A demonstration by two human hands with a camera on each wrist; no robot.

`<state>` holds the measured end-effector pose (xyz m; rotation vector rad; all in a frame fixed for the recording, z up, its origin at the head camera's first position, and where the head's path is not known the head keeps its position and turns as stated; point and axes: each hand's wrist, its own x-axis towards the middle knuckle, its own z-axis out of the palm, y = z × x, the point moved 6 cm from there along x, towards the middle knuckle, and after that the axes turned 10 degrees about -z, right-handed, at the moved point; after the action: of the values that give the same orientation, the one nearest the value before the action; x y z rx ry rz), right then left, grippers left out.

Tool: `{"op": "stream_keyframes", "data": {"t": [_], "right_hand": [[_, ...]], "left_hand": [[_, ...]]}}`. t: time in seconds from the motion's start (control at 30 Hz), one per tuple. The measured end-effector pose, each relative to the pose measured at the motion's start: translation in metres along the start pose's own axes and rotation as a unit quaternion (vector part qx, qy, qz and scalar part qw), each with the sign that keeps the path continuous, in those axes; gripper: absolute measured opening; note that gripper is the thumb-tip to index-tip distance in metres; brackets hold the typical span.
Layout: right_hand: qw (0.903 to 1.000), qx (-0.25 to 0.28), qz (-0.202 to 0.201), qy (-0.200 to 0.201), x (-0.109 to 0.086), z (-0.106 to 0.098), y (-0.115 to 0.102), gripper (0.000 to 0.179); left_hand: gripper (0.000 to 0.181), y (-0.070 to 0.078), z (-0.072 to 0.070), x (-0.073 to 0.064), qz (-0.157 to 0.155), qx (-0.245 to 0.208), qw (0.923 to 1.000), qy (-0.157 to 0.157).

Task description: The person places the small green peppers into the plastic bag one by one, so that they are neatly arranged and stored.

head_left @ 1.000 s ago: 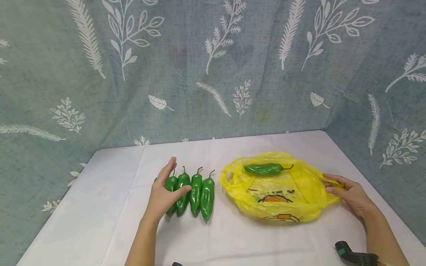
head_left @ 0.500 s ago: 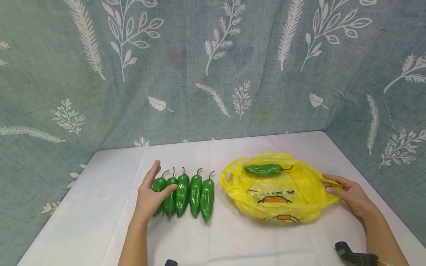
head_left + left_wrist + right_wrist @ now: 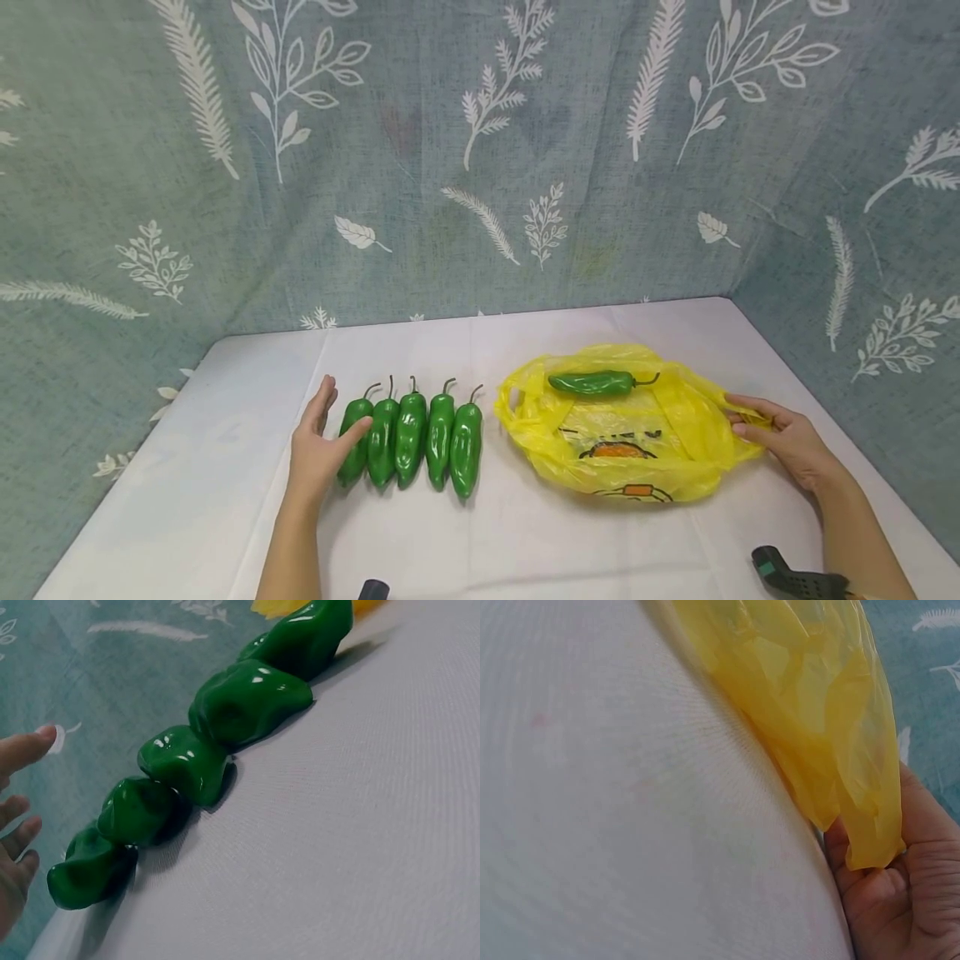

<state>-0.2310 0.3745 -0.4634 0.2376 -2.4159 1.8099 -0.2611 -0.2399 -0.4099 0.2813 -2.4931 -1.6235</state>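
Several glossy green peppers [image 3: 410, 440] lie side by side in a row on the white table, stems pointing away. At the row's left end hovers my left hand [image 3: 315, 446], thumb and fingers spread apart with nothing held. Its thumb crosses in front of the leftmost pepper [image 3: 352, 458]; whether it touches I cannot tell. In the left wrist view, the hand [image 3: 16, 832] appears apart from the peppers [image 3: 135, 810]. My right hand [image 3: 787, 439] pinches the right handle of a yellow plastic bag [image 3: 675, 475], lying flat. One more green pepper [image 3: 592, 383] rests on the bag's far part.
The white tabletop [image 3: 525, 550] ends at a blue-green leaf-patterned cloth [image 3: 420, 208] behind and at the sides. A dark strap piece [image 3: 798, 575] juts from the right wrist, and another dark piece [image 3: 373, 590] shows at the bottom edge.
My left hand has moved left along the row, from over the left peppers to its left end, uncovering them. The right hand and bag have stayed in place.
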Motion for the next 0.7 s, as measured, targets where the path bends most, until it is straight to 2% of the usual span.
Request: {"op": "stream_keyframes", "data": {"t": [0.3, 0.53, 0.7], "right_hand": [[1.0000, 0.002, 0.008, -0.003, 0.001, 0.000, 0.001, 0.042], [0.9997, 0.023, 0.007, -0.007, 0.000, 0.001, 0.001, 0.042], [0.9992, 0.036, 0.009, -0.011, 0.000, 0.002, 0.000, 0.041]], "left_hand": [[0.084, -0.023, 0.002, 0.006, -0.027, 0.010, 0.9996, -0.002], [0.082, -0.035, 0.005, 0.008, -0.030, 0.036, 0.9989, -0.005], [0.083, -0.035, 0.005, 0.007, -0.020, 0.022, 0.9995, -0.008]]}}
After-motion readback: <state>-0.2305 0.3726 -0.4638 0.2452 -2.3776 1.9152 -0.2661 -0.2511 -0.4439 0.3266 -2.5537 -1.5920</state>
